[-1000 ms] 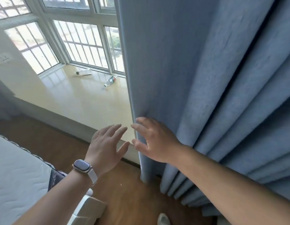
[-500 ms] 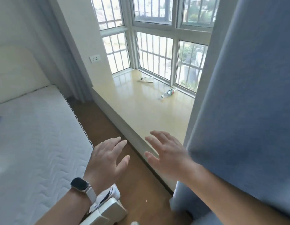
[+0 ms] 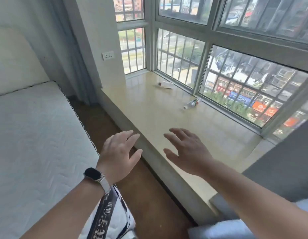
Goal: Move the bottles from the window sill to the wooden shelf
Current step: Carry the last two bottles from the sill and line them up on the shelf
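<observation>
Curtain [image 3: 279, 169] has swung out of my view since a second ago: it covered most of the right side then, now only a grey edge shows at the right. The whole sill [image 3: 149, 118] is open to me.

My right hand [image 3: 187, 150] was touching the curtain edge a second ago; now it is off it and hovers over the near part of the sill, fingers [image 3: 175, 133] spread wide, holding nothing. Left hand [image 3: 118, 152] hovers above the sill's near left edge and the floor strip beside the bed [image 3: 37, 135], also spread and empty, watch [image 3: 94, 175] on the wrist.

Two bottles lie on their sides on the far part of the sill, near the window [image 3: 218, 69]. Right bottle [image 3: 192, 103], clear with a green label, cap pointing near-left, lies just beside the frame. Left bottle [image 3: 164, 84] lies farther off, also beside the glass, too small and blurred for me to read detail. The two are apart from each other. Both are well beyond my hands.

My read: the clearing step is over, reach comes next. Nothing moved yet, task barely started. Right bottle is the closer pick for the right hand. Lying round bottles may roll when touched. I cannot see the wooden shelf.
</observation>
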